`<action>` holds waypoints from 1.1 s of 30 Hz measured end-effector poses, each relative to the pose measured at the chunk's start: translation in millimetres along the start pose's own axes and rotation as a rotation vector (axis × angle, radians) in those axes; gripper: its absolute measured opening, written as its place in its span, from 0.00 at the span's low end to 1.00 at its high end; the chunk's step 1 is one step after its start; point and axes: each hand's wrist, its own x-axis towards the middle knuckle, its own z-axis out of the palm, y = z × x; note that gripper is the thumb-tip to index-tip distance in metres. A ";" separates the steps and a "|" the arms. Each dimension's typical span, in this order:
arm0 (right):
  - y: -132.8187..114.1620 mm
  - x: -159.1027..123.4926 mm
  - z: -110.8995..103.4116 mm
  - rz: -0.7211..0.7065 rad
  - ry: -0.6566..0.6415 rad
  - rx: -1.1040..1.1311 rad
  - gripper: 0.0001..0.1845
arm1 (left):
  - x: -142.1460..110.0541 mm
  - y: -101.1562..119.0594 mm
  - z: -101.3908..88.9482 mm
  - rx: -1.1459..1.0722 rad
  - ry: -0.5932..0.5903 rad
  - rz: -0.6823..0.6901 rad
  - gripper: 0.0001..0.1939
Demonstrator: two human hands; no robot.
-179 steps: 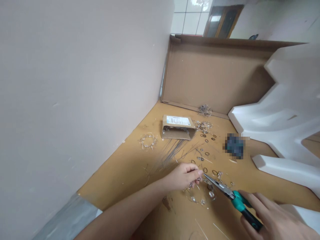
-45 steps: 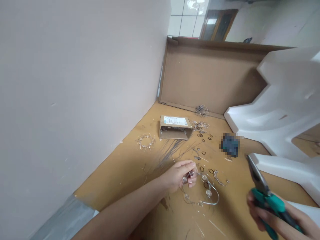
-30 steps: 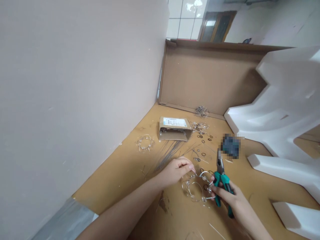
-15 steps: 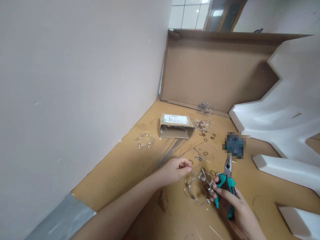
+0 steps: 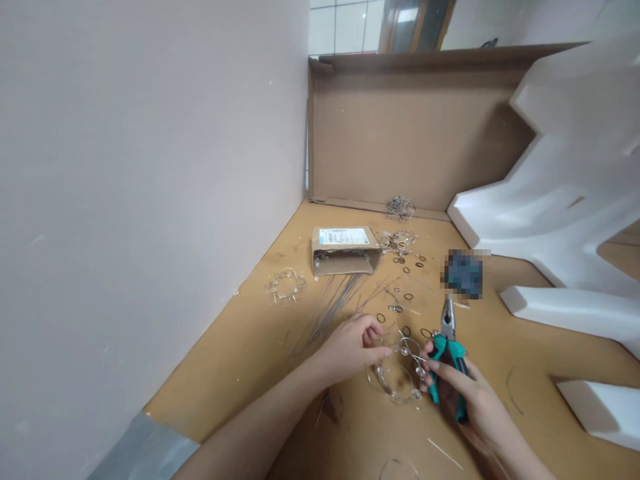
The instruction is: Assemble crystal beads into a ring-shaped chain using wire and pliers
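A wire ring strung with clear beads [image 5: 397,373] hangs between my two hands just above the brown tabletop [image 5: 250,347]. My left hand [image 5: 353,345] pinches its left side with closed fingers. My right hand [image 5: 457,393] is closed round teal-handled pliers [image 5: 449,357], whose jaws point up and away, and its thumb and fingertips also touch the ring's right side.
Past my hands lie a bundle of thin wires [image 5: 335,308], several small dark rings [image 5: 407,293], a small cardboard box [image 5: 344,249] and another beaded ring [image 5: 285,285]. An upright cardboard sheet [image 5: 410,133] stands behind, white foam pieces [image 5: 565,200] at right, a wall [image 5: 140,167] at left.
The pliers went from gripping the ring, to raised off at the right, and back beside it. Both hands now hold the beaded ring, which is rounder than before.
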 end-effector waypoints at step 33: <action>7.6 11.1 -9.3 0.013 0.051 0.146 0.13 | -13.8 19.1 -10.8 0.100 -0.290 0.323 0.25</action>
